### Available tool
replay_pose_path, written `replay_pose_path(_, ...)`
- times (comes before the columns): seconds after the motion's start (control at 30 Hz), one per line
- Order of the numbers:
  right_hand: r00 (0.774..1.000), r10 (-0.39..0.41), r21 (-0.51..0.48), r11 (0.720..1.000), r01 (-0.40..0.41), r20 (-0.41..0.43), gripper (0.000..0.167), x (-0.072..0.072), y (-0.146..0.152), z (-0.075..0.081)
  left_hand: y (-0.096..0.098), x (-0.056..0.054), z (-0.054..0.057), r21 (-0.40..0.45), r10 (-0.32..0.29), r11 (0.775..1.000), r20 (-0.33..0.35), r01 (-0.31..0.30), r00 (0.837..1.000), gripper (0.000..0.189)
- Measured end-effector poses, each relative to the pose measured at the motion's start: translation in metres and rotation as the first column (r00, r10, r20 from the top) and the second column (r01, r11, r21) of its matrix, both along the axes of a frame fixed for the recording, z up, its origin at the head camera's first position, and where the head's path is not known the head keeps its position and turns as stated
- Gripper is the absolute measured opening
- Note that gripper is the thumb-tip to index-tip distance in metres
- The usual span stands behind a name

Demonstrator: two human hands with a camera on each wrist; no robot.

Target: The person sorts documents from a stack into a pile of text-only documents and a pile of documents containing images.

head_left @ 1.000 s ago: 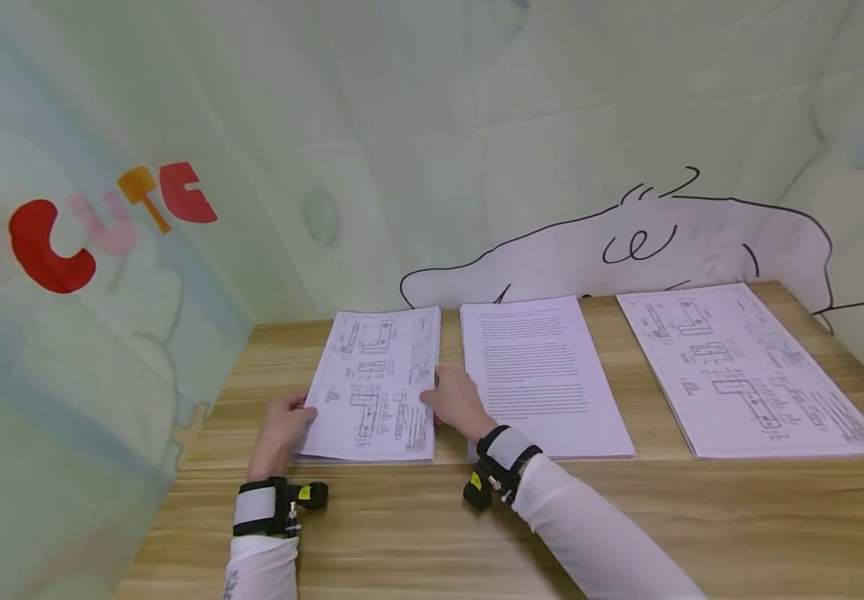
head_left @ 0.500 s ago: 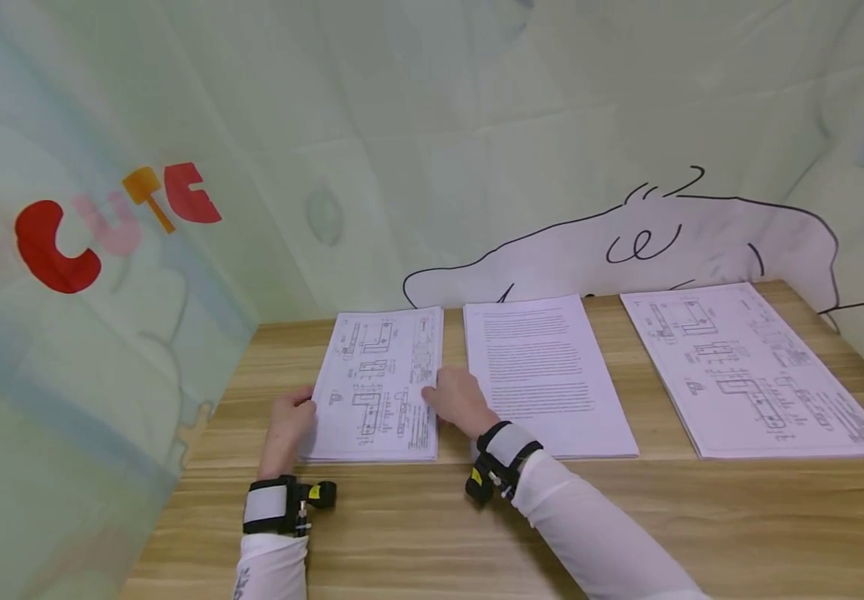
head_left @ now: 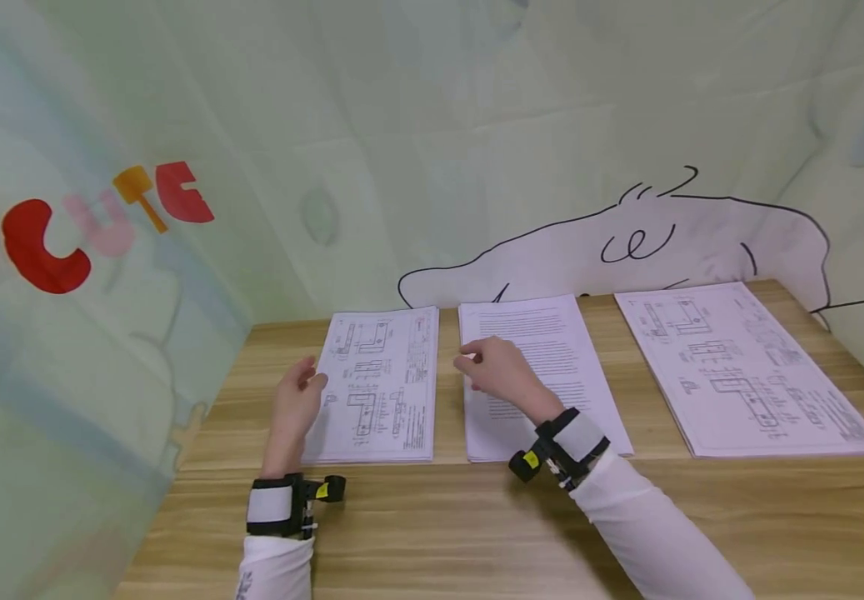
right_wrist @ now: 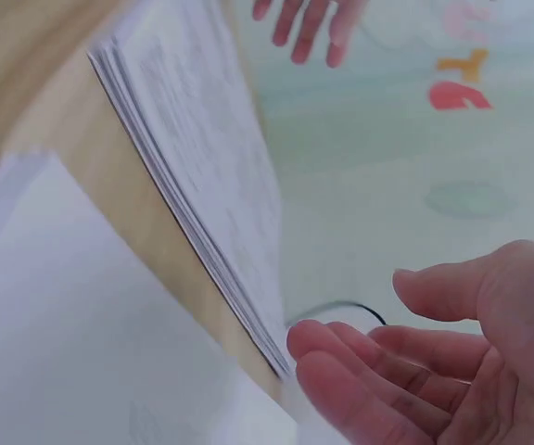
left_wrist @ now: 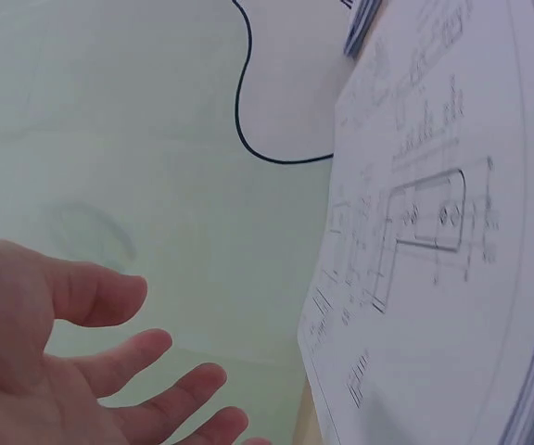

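My left hand (head_left: pixel 298 408) hovers at the left edge of a paper stack (head_left: pixel 379 383) printed with technical drawings. In the left wrist view that hand (left_wrist: pixel 72 362) has its fingers apart and nothing between them, clear of the drawings stack (left_wrist: pixel 434 232). My right hand (head_left: pixel 505 373) is over the left part of a stack of text pages (head_left: pixel 551 333) in the middle. Loosely bent fingers and a gap to the thumb show on the right hand (right_wrist: pixel 434 362) in the right wrist view, and it holds nothing.
On the right of the wooden table (head_left: pixel 432 533) lies another stack of drawings (head_left: pixel 746 375). A printed cloth (head_left: pixel 432 167) with cartoon lines and coloured letters hangs behind and to the left. A narrow strip of table separates the left and middle stacks.
Both hands have let go of the left stack. The right hand has moved right, over the text pages; the left has lifted slightly. The left stack's raised lower-left corner now lies flat.
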State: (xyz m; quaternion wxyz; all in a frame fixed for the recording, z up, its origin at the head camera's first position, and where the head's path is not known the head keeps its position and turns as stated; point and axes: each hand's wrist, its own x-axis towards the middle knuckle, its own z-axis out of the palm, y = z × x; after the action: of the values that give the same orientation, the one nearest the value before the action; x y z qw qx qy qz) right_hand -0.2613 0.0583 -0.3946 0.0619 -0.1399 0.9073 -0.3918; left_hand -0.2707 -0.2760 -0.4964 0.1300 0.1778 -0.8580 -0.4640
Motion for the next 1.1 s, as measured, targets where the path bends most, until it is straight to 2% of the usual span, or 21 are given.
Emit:
replay_pose_path(0.1, 0.999, -0.010, -0.004, 1.000, 0.009, -0.045, 0.041, 0.000, 0.026, 0.006, 0.010, -0.005, -0.002, -0.021, -0.043, 0.999, -0.053, 0.042, 0.998, 0.042)
replay_pose_path(0.23, 0.994, -0.034, 0.017, 0.999, 0.036, -0.107, 0.040, 0.000, 0.058, 0.009, 0.026, -0.013, -0.003, -0.045, -0.125, 0.992, -0.134, 0.120, 0.983, 0.040)
replay_pose_path(0.3, 0.990, -0.044, 0.026, 0.999, 0.047, -0.133, 0.040, 0.000, 0.074, 0.010, 0.039, -0.012, 0.005, -0.044, -0.172, 0.985, -0.163, 0.167, 0.971, 0.041)
replay_pose_path(0.37, 0.988, -0.047, 0.029, 0.998, 0.052, -0.144, 0.042, 0.000, 0.092, 0.012, 0.060, 0.000, 0.028, -0.016, -0.224, 0.974, -0.161, 0.225, 0.961, 0.041)
replay_pose_path(0.5, 0.990, -0.069, 0.075, 0.994, 0.078, -0.122, 0.056, 0.005, 0.129, 0.018, 0.112, 0.031, 0.086, 0.080, -0.314, 0.942, -0.146, 0.327, 0.938, 0.038)
replay_pose_path(0.57, 0.991, -0.089, 0.116, 0.988, 0.101, -0.105, 0.064, 0.008, 0.148, 0.022, 0.133, 0.040, 0.104, 0.086, -0.350, 0.928, -0.134, 0.362, 0.927, 0.036)
replay_pose_path(0.6, 0.990, -0.095, 0.127, 0.986, 0.109, -0.106, 0.068, 0.010, 0.158, 0.023, 0.141, 0.041, 0.108, 0.075, -0.369, 0.922, -0.126, 0.380, 0.921, 0.035)
replay_pose_path(0.7, 0.986, -0.123, 0.169, 0.975, 0.141, -0.111, 0.076, 0.014, 0.186, 0.022, 0.161, 0.042, 0.111, 0.037, -0.431, 0.899, -0.108, 0.437, 0.896, 0.035)
replay_pose_path(0.8, 0.979, -0.157, 0.220, 0.958, 0.182, -0.128, 0.082, 0.016, 0.214, 0.015, 0.176, 0.041, 0.109, 0.026, -0.488, 0.870, -0.101, 0.493, 0.867, 0.036)
replay_pose_path(0.93, 0.967, -0.231, 0.269, 0.929, 0.253, -0.111, 0.089, 0.016, 0.252, 0.003, 0.194, 0.040, 0.105, 0.020, -0.551, 0.831, -0.107, 0.556, 0.828, 0.036)
replay_pose_path(1.1, 0.942, -0.334, 0.277, 0.902, 0.331, -0.038, 0.100, 0.019, 0.293, -0.011, 0.218, 0.040, 0.100, 0.007, -0.595, 0.801, -0.099, 0.598, 0.798, 0.035)
